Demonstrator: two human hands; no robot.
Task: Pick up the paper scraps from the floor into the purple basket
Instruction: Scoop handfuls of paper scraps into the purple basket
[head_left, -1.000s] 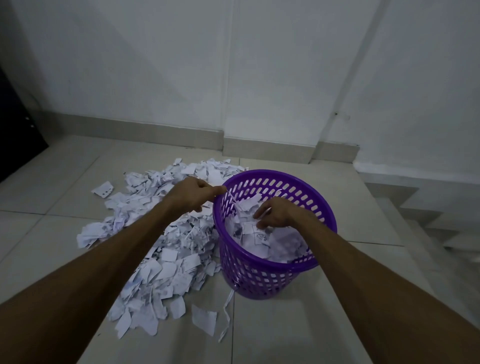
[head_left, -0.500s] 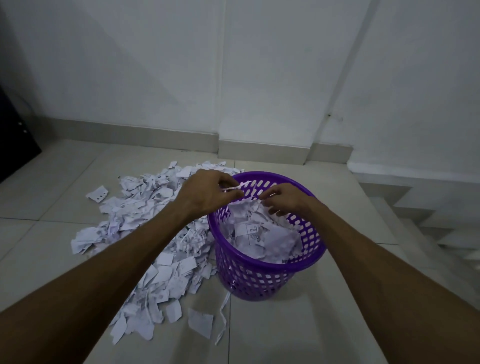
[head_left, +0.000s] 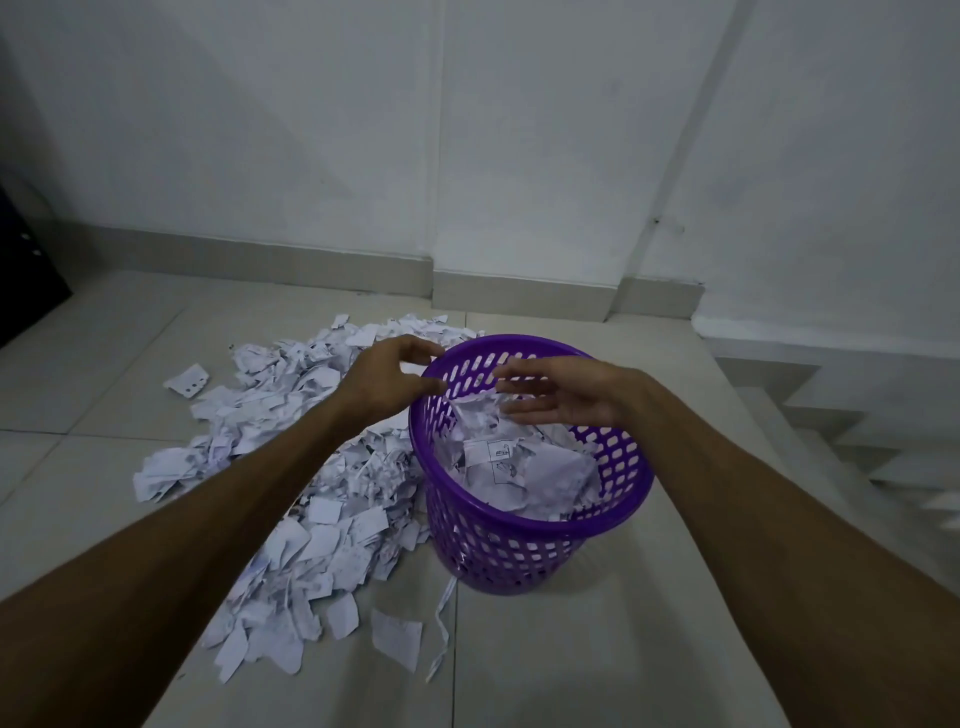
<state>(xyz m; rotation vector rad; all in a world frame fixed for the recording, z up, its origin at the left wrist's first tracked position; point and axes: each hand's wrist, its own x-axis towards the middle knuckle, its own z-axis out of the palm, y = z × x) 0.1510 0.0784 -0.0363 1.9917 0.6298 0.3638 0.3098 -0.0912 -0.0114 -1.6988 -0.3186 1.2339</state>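
A purple perforated basket (head_left: 524, 545) stands on the tiled floor, partly filled with white paper scraps (head_left: 524, 467). A wide pile of torn paper scraps (head_left: 311, 499) lies on the floor to its left. My left hand (head_left: 387, 382) hovers at the basket's left rim with fingers loosely spread and nothing in them. My right hand (head_left: 563, 392) is over the basket's opening, fingers straight and spread, holding nothing. Freshly dropped scraps (head_left: 475, 410) lie just under both hands.
A single punched scrap (head_left: 187, 380) lies apart at the far left. A larger scrap (head_left: 397, 639) and a thin strip (head_left: 441, 629) lie in front of the basket. Stairs (head_left: 857, 447) descend on the right. A white wall and skirting run behind; a dark object (head_left: 21, 270) stands at left.
Both hands held scraps together over the basket; now the fingers have spread apart and the scraps lie in the basket. The hands have moved slightly apart.
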